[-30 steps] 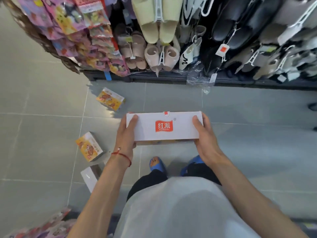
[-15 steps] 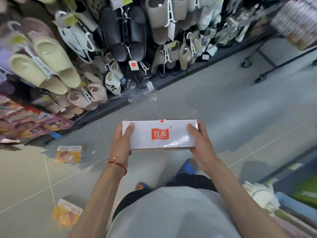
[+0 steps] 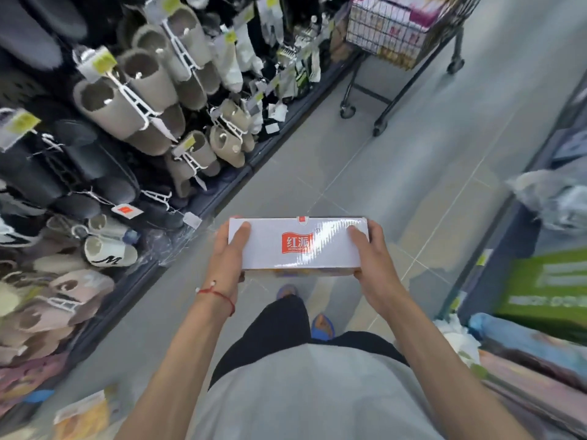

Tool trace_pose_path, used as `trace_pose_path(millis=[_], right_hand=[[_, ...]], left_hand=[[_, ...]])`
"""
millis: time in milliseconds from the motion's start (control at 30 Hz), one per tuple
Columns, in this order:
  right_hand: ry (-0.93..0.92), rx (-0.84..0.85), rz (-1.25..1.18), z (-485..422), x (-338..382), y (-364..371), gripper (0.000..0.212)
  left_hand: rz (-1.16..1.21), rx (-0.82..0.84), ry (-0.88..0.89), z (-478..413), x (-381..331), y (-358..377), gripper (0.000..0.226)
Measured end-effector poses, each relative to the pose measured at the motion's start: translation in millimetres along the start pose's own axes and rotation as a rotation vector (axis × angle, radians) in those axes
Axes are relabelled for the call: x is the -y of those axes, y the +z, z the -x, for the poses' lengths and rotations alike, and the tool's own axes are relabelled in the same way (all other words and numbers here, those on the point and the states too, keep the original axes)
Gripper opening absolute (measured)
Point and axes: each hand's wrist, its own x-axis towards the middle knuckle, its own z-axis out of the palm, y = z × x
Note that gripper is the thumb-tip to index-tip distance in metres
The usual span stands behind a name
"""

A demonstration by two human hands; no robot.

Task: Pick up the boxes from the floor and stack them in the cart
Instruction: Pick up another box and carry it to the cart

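Head view: one white box (image 3: 298,242) held level above the floor (image 3: 397,173), clasped at its two ends by left hand (image 3: 227,258) and right hand (image 3: 373,262). One cart (image 3: 381,30) well ahead, loaded. One yellow box (image 3: 82,417) lying at lower left.

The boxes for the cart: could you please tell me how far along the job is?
Done: the cart already holds several boxes. In hand: the left hand and right hand grip a white box by its ends, away from the cart. Left: placing it, plus at least one yellow box on the floor.
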Motion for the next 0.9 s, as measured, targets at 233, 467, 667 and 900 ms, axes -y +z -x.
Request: trace_pose_path(millis=[233,467,667,900], right_hand=[[-0.005,-0.113,-0.035,-87.5,55.6,-42.2,0.018],[0.011,-0.241,-0.114,-187.0,128.9,-71.3,0.019],[0.004,-0.319,-0.170,-273.1,199.5,-93.8,0.018],[-0.013,-0.279,-0.194,-372.1,267.2,-145.6,0.035]], left_hand=[[-0.069,0.116,0.009,-83.7,-65.1,98.6,0.027],[-0.140,0.243,0.029,-182.4,-153.1,194.2,0.024],[-0.152,0.303,0.071,-247.5,-233.7,271.1,0.012],[-0.182,0.339,0.090,-311.2,-303.7,366.1,0.011]])
